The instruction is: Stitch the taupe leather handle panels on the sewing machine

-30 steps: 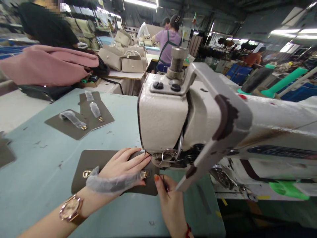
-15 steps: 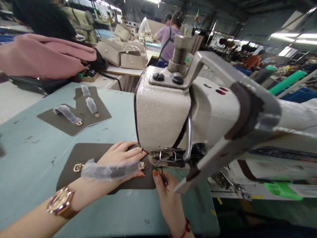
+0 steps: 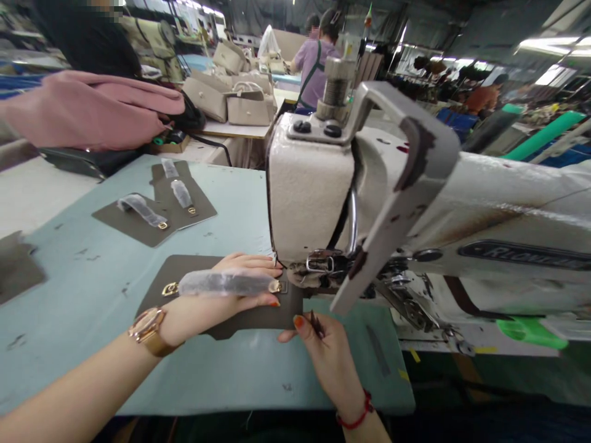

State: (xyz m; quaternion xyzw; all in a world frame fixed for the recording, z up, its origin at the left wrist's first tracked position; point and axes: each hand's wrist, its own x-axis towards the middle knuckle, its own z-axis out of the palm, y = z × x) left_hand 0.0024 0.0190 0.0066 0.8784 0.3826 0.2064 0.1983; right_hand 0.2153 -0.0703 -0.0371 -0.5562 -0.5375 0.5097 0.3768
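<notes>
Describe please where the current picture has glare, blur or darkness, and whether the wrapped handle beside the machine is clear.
Head view: ceiling lights at upper right are blown out; head view: whitish glare streaks the sewing machine, and its nameplate is smeared; head view: the wrapped handle is fairly clear, with pale sheen; head view: below the tabletop, lower right is nearly black.

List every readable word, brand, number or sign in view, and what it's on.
"RLO...": raised lettering on the dark nameplate of the sewing machine; first letters are my best reading, the rest is too blurred.
Wristwatch dial: any markings too small to read.
No other readable text.
</notes>
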